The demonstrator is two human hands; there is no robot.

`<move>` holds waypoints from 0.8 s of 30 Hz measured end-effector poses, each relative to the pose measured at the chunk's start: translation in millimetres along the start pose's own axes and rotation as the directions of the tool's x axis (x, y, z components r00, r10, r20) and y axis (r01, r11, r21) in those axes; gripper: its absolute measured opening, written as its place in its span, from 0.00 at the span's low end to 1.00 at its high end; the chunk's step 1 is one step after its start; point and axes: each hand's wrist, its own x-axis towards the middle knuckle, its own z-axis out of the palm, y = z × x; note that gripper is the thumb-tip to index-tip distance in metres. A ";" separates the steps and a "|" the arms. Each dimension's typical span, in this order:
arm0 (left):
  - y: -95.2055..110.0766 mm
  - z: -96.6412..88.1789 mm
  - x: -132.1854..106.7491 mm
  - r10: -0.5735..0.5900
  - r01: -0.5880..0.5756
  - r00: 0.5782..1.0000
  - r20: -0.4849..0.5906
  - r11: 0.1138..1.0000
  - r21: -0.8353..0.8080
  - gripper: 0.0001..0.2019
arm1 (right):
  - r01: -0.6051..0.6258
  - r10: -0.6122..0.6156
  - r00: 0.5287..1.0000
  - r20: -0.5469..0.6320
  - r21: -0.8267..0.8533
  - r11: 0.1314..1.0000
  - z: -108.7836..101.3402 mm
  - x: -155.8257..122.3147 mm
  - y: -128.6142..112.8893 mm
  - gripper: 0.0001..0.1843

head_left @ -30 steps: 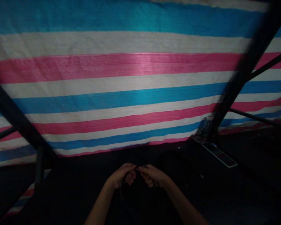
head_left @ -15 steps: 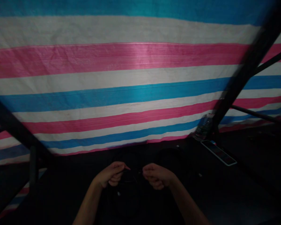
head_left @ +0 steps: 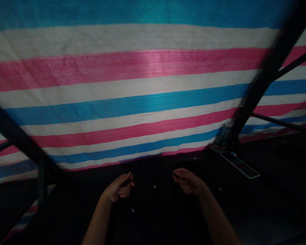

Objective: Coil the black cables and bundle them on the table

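My left hand point(head_left: 121, 187) is closed in a pinch, with a thin dark strand, apparently a black cable, between thumb and fingers. To the right, my right hand point(head_left: 187, 180) pinches a thin black cable point(head_left: 170, 173) whose end sticks out toward the left. A gap separates the two hands, and it is too dark to tell whether one cable runs across it. Below and between them, faint loops of dark cable lie on the black surface, with a small white piece point(head_left: 154, 186) there and another white bit point(head_left: 133, 210) nearer me.
A phone point(head_left: 241, 165) lies face up at the right, beside a clear plastic bottle point(head_left: 223, 137). Dark slanted posts stand at the left point(head_left: 22, 139) and right point(head_left: 260, 81). Behind hangs a striped pink, white and blue tarp point(head_left: 142, 78).
My hands have moved farther apart. The right hand went right and slightly up with the cable, while the left shifted a little to the left.
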 end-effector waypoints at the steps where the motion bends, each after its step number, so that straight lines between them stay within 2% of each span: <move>1: -1.2 3.8 1.9 0.002 -0.002 1.000 -0.012 1.000 0.013 0.24 | -0.012 0.013 1.000 0.007 -0.011 1.000 2.9 3.0 1.9 0.21; 5: -9.5 21.4 7.9 -0.014 0.018 0.999 -0.030 0.993 0.120 0.24 | -0.097 0.102 0.993 0.055 -0.084 0.992 15.4 16.2 11.1 0.19; 11: -22.1 49.4 24.5 -0.019 -0.001 0.997 0.069 0.960 0.282 0.25 | -0.143 0.155 0.986 0.057 -0.177 0.974 20.9 23.8 20.4 0.20; 16: -32.5 69.3 37.9 -0.031 -0.014 0.997 0.070 0.825 0.566 0.30 | -0.159 0.169 0.986 0.015 -0.254 0.954 27.0 28.3 24.7 0.22; 18: -34.8 75.4 39.8 -0.010 -0.025 0.999 0.052 0.778 0.628 0.32 | -0.158 0.163 0.987 -0.006 -0.281 0.946 30.5 31.1 26.0 0.23; 21: -32.5 76.4 38.5 0.040 -0.036 0.999 0.009 0.764 0.644 0.31 | -0.150 0.143 0.989 -0.044 -0.317 0.937 31.6 32.5 25.2 0.25; 24: -23.5 64.2 33.6 0.084 -0.045 0.996 -0.028 0.760 0.648 0.31 | -0.154 0.135 0.988 -0.075 -0.362 0.919 26.6 29.2 20.4 0.26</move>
